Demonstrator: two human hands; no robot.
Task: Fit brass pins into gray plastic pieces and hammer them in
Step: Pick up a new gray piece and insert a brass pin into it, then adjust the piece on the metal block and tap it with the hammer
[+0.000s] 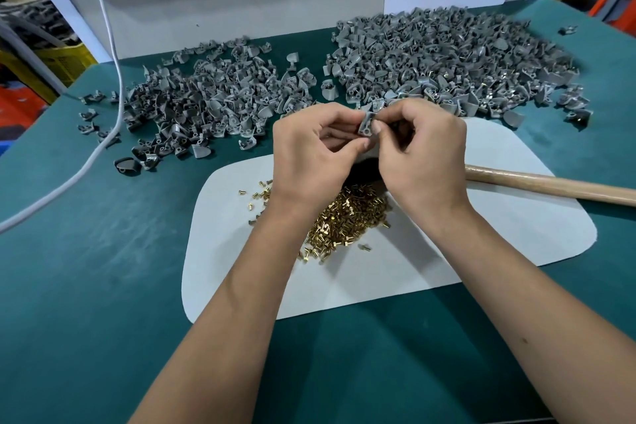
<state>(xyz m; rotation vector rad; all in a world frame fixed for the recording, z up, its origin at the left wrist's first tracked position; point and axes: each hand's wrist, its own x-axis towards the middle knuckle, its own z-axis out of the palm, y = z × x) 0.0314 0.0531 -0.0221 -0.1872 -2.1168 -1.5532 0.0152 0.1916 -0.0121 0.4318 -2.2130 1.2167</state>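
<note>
Both hands work above the white mat (481, 234) on the green counter (86, 268). The left hand (309, 151) pinches 1 gray plastic piece (365, 123) between thumb and curled fingers, its round socket facing the person. The right hand (423, 148) meets the piece from the other side, thumb and forefinger pinched at it; a brass pin is probably held there, but the fingertips hide it.

Step in hand, as judged: seating a pin in the socket. Keep the piece steady in the left hand, align the pin with the bore, and press it straight until it stays unaided. Do not tilt it.

The brass pin heap (347, 217) lies just below both wrists, within easy reach. The hammer handle (550, 184) lies on the mat just right of the right hand; its head is hidden behind that hand. 2 heaps of gray pieces lie beyond the hands: the left pile (206, 96) and the right pile (447, 62). A white cable (113, 62) crosses the counter well left of the left hand. Open mat lies to the near right for hammering.
</note>
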